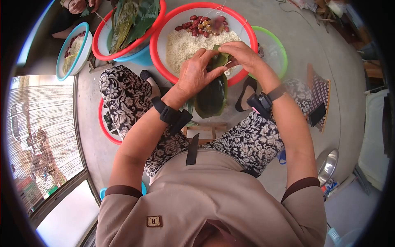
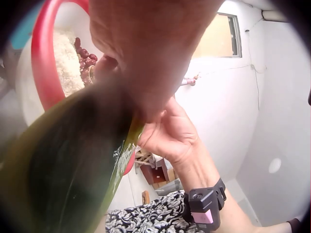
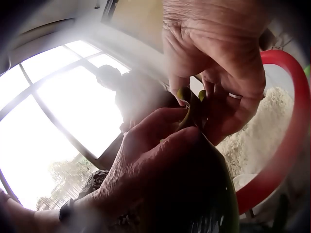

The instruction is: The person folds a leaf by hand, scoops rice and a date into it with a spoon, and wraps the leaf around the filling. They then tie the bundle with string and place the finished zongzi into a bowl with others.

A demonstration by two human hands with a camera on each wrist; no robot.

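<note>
Both hands hold a long, glossy green leaf (image 1: 211, 99) over the near rim of a red-rimmed basin (image 1: 157, 57). My left hand (image 1: 194, 73) grips it from the left, thumb lying across the leaf. With thumb and fingers, my right hand (image 1: 242, 55) pinches the leaf's upper end, which looks folded or rolled in the right wrist view. The leaf's broad lower part hangs toward the lap. Inside the basin lie white rice grains (image 1: 181, 49) and a heap of red dates (image 1: 197, 22). The left palm is hidden behind the leaf.
Left of the basin stands another red-rimmed tub (image 1: 95, 41) of large leaves (image 1: 133, 24). A blue-rimmed bowl (image 1: 61, 68) and a green-rimmed basin (image 1: 282, 53) flank these. Another person's hands (image 1: 77, 5) show at top left. A metal bowl (image 1: 328, 164) is at right.
</note>
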